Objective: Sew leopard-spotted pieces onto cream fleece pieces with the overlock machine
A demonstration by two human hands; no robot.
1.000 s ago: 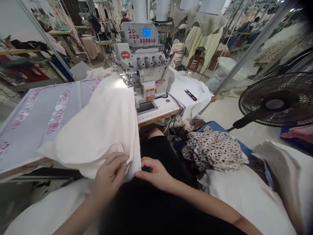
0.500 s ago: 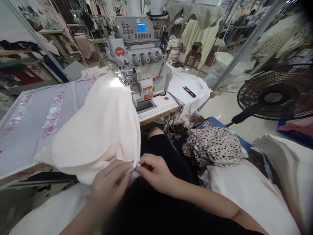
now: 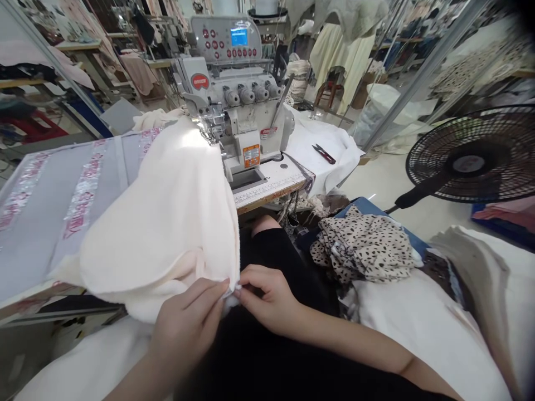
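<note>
A cream fleece garment (image 3: 159, 234) lies in a big soft fold across my lap and up to the sewing machine. My left hand (image 3: 184, 320) pinches its lower edge between thumb and fingers. My right hand (image 3: 267, 295) meets it there, with its fingertips gripping the same edge. Behind the fabric stands a white overlock sewing machine (image 3: 238, 106), and the fabric's far end lies under its presser foot area. Part of the needle area is hidden by the cloth.
Red-handled thread snips (image 3: 324, 153) lie on white cloth (image 3: 321, 139) beside the machine. A grey printed panel (image 3: 62, 206) stretches left. Spotted fabric (image 3: 363, 248) and white cloth (image 3: 418, 334) lie to my right. A black standing fan (image 3: 468, 164) stands at right.
My hands have drawn closer together, gathering the fabric edge between their fingertips. The whole view has tilted slightly, shifting the machine up and left.
</note>
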